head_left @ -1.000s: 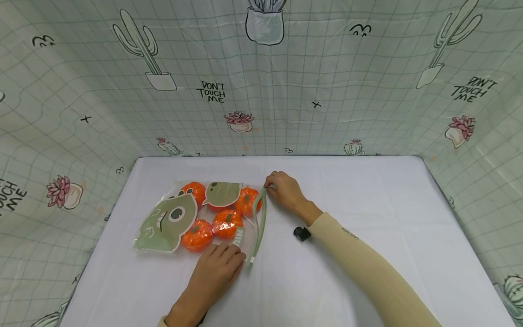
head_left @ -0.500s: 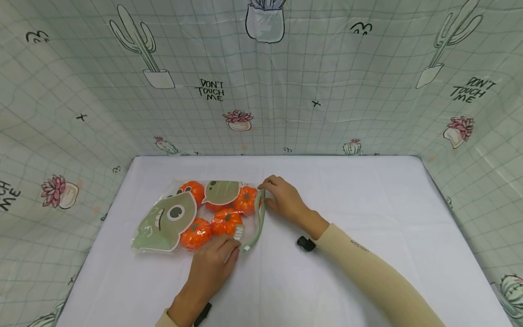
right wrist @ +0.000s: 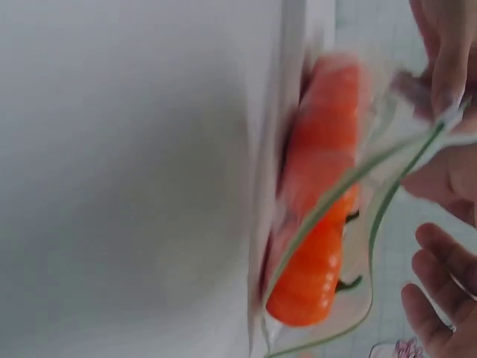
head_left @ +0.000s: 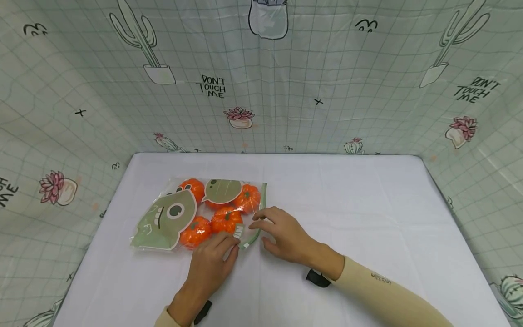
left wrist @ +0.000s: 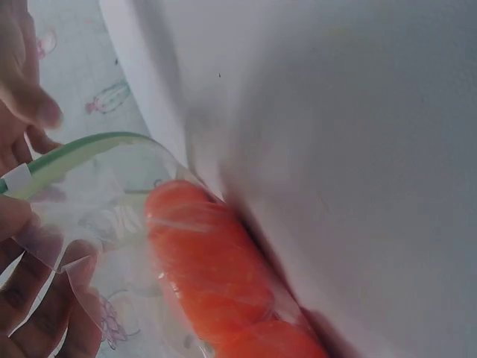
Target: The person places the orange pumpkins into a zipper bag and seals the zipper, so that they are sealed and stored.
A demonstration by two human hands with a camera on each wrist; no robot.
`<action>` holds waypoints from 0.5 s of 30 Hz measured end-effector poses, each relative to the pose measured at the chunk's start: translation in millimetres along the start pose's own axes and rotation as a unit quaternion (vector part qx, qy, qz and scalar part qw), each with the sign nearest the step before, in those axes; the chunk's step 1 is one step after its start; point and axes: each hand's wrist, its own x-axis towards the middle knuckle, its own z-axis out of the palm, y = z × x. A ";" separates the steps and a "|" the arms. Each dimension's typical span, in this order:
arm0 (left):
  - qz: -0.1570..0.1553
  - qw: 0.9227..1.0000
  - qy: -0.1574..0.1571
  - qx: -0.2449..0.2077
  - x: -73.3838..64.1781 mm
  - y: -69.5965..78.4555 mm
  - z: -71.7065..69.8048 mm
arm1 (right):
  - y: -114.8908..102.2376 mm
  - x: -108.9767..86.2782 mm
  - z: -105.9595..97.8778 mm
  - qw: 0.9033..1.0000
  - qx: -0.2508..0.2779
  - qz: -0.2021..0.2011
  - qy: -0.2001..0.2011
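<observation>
A clear zip bag (head_left: 253,236) with green cartoon-creature prints lies on the left of the table, several small orange pumpkins (head_left: 226,220) inside it. My left hand (head_left: 212,263) pinches the bag's near right corner, by the white end piece of the green zip strip (left wrist: 89,145). My right hand (head_left: 286,234) reaches over the right side of the bag, its fingers spread and holding nothing. In the right wrist view the bag's mouth gapes between two green zip edges (right wrist: 380,205), and my right fingers (right wrist: 440,280) are beside it.
A white cloth covers the table (head_left: 367,204). Behind it and at both sides hangs a pale grid-patterned curtain (head_left: 286,91) with cactus prints. Black straps (head_left: 318,278) show at both wrists.
My right hand has let go of the far end of the zip strip and come nearer, toward the near corner. The left hand has shifted slightly left and away from me, still at the corner.
</observation>
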 end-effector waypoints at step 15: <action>0.003 1.000 -0.017 0.016 -1.0 6.2 -2.2 | -16.4 -11.3 17.0 0.995 -0.016 -0.079 0.055</action>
